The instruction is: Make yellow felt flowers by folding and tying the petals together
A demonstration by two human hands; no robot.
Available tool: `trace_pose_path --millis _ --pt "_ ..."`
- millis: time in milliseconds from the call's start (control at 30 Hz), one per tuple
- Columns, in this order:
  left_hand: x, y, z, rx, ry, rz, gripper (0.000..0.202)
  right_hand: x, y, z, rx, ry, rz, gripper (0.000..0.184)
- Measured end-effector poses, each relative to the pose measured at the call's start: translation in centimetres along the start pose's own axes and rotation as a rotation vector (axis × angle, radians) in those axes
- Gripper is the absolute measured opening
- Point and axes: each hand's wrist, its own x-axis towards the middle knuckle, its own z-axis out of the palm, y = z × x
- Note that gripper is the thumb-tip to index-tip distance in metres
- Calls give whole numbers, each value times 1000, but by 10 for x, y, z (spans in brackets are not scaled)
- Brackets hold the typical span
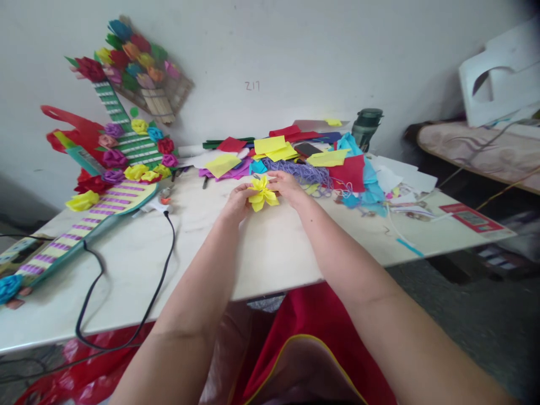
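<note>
A yellow paper flower with several pointed petals is held up over the white table. My left hand pinches its petals from the left side. On the other side, my right hand grips the upper right edge of the flower between closed fingers. Just behind my hands lie yellow paper sheets, a heap of purple shredded strands and red paper. The fingertips are partly hidden by the petals.
At the left stands a green and cream striped decoration covered in paper flowers. A black cable runs from a white power strip over the front edge. A dark bottle stands by the wall, with paper scraps at the right.
</note>
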Motion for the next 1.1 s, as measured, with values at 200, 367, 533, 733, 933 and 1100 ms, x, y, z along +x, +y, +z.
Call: trace_pose_path --millis 200,367,533,733,933,1100 --pt "4 0 -1 -12 66 -109 17 -4 -4 3 35 -21 114 43" --pt "-1 1 -4 -10 35 -137 20 -2 2 7 6 -34 34 47" --pt "-4 -3 -6 15 30 -63 25 0 8 13 -16 -52 -20 46" --pt "6 -8 -19 4 215 148 28 -1 2 9 63 -3 11 25" --pt "10 -9 -28 0 345 202 26 22 18 -15 31 337 40 17" --pt "12 -11 -28 17 343 197 24 37 40 -31 -153 420 23 26"
